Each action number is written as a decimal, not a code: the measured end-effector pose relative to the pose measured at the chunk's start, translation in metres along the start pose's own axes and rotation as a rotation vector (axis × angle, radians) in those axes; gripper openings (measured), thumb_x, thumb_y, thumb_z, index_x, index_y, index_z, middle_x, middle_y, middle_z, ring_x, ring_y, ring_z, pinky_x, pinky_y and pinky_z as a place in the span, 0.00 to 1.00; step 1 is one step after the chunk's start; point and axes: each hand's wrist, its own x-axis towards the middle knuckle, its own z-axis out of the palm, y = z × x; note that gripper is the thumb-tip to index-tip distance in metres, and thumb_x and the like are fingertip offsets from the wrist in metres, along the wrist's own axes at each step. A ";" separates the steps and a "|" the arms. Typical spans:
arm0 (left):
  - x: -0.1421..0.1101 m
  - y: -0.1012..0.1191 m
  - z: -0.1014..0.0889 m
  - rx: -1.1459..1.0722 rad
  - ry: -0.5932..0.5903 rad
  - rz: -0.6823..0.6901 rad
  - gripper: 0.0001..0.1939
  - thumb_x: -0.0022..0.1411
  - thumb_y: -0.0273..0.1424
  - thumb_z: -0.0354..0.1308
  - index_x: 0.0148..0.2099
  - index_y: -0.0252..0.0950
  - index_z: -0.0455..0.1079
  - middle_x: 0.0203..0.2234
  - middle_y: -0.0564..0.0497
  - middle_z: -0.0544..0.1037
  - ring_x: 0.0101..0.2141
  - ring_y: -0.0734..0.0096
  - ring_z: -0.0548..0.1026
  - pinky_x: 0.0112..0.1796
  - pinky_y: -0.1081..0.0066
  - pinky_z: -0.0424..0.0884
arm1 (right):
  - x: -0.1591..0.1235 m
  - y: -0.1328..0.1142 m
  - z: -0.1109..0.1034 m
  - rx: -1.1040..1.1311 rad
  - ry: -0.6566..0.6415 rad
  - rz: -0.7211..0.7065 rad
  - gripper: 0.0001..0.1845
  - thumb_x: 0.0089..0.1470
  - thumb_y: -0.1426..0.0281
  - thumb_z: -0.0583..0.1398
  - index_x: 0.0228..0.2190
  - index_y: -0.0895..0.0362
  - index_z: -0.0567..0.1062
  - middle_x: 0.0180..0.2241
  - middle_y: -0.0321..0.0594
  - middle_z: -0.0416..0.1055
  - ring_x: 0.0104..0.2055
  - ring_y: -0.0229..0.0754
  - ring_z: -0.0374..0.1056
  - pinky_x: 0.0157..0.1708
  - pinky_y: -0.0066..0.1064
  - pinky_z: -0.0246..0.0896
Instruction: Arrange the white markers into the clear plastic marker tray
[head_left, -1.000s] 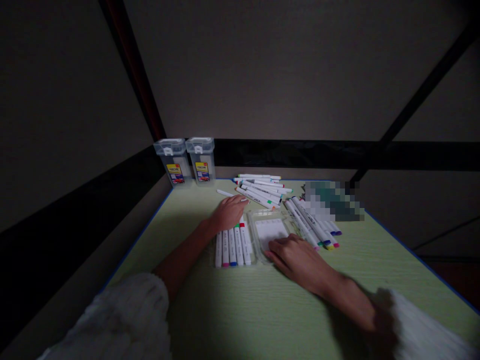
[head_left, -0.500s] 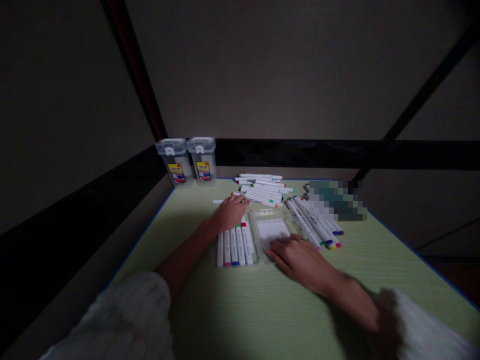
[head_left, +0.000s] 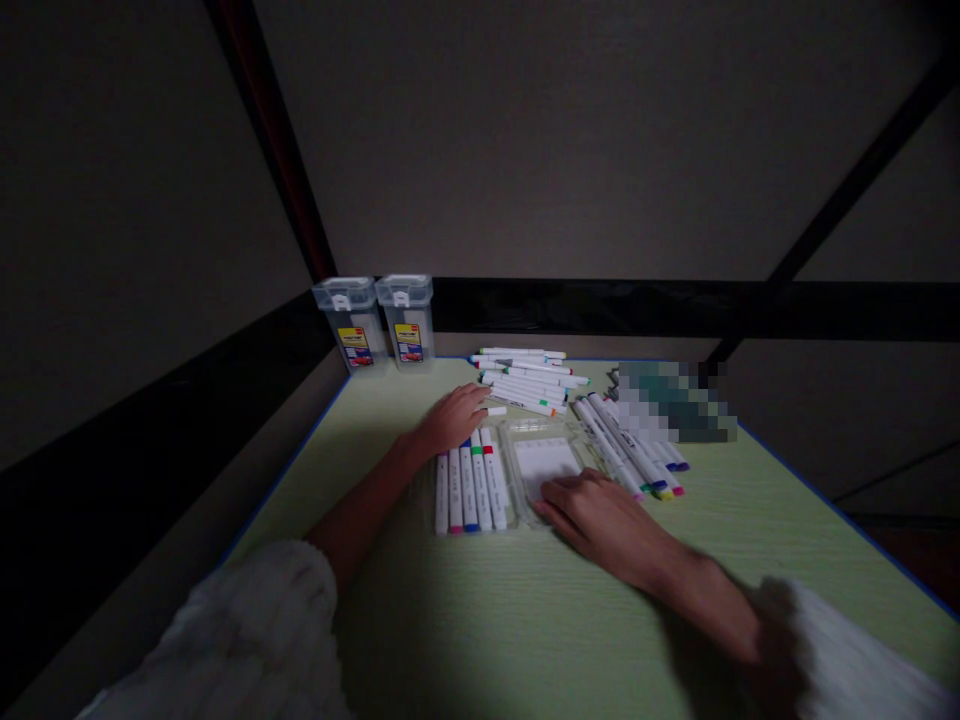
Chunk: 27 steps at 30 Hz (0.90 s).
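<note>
My left hand [head_left: 454,418] is closed around a white marker [head_left: 495,411]; one end sticks out to the right of the fingers and the rest is hidden. Just below that hand, several white markers [head_left: 469,490] with coloured bands lie side by side in the left half of an opened clear plastic case [head_left: 512,505]. The case's right half holds a white insert [head_left: 546,462]. My right hand [head_left: 596,520] rests at the near right corner of this half, its curled fingers gripping the edge. A loose pile of markers [head_left: 529,380] lies beyond my left hand.
Two clear lidded boxes [head_left: 405,325] with yellow labels stand at the table's back left. More thick markers [head_left: 626,445] lie right of the case, beside a pixelated green item [head_left: 667,400]. The light green table [head_left: 450,620] has a blue edge and a wall behind it.
My left hand has shifted slightly left and nearer. The marker's end that stuck out to its left is now hidden, and a white end shows on its right. My right hand stays put.
</note>
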 end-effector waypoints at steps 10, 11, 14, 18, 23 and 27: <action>0.000 -0.019 -0.023 -0.016 -0.074 -0.151 0.07 0.49 0.26 0.51 0.29 0.32 0.70 0.26 0.50 0.71 0.29 0.72 0.68 0.33 0.72 0.64 | 0.001 0.001 0.000 -0.023 -0.008 -0.008 0.17 0.58 0.68 0.45 0.24 0.58 0.68 0.20 0.39 0.67 0.24 0.39 0.64 0.28 0.33 0.50; -0.001 -0.019 -0.023 -0.015 -0.085 -0.162 0.06 0.49 0.27 0.51 0.29 0.32 0.70 0.26 0.50 0.71 0.29 0.71 0.68 0.33 0.72 0.64 | 0.001 0.001 -0.001 -0.026 -0.008 -0.007 0.17 0.58 0.68 0.45 0.24 0.58 0.68 0.21 0.39 0.67 0.24 0.39 0.64 0.28 0.33 0.50; -0.002 -0.019 -0.022 0.006 -0.095 -0.183 0.06 0.48 0.27 0.53 0.28 0.32 0.70 0.26 0.50 0.72 0.30 0.70 0.68 0.34 0.71 0.64 | 0.001 0.001 0.000 -0.035 -0.010 -0.007 0.17 0.58 0.68 0.45 0.24 0.58 0.68 0.21 0.39 0.67 0.24 0.39 0.63 0.28 0.32 0.50; -0.003 -0.020 -0.019 0.014 -0.094 -0.198 0.05 0.47 0.27 0.53 0.28 0.33 0.70 0.27 0.50 0.72 0.32 0.69 0.68 0.34 0.71 0.64 | 0.000 0.001 0.000 -0.034 -0.008 -0.013 0.16 0.58 0.68 0.45 0.24 0.58 0.67 0.20 0.38 0.67 0.24 0.38 0.63 0.28 0.32 0.50; -0.004 -0.021 -0.017 0.021 -0.101 -0.193 0.05 0.49 0.26 0.52 0.29 0.33 0.68 0.28 0.50 0.71 0.32 0.69 0.67 0.35 0.71 0.64 | 0.000 0.000 -0.001 -0.028 -0.007 -0.007 0.16 0.58 0.68 0.46 0.23 0.58 0.67 0.20 0.38 0.67 0.24 0.39 0.64 0.28 0.32 0.50; -0.006 -0.022 -0.015 0.072 -0.104 -0.143 0.05 0.52 0.26 0.49 0.31 0.33 0.66 0.30 0.49 0.70 0.34 0.68 0.67 0.37 0.69 0.63 | -0.001 0.000 -0.002 -0.020 -0.007 -0.003 0.15 0.57 0.69 0.46 0.23 0.58 0.67 0.20 0.38 0.67 0.24 0.39 0.63 0.28 0.32 0.51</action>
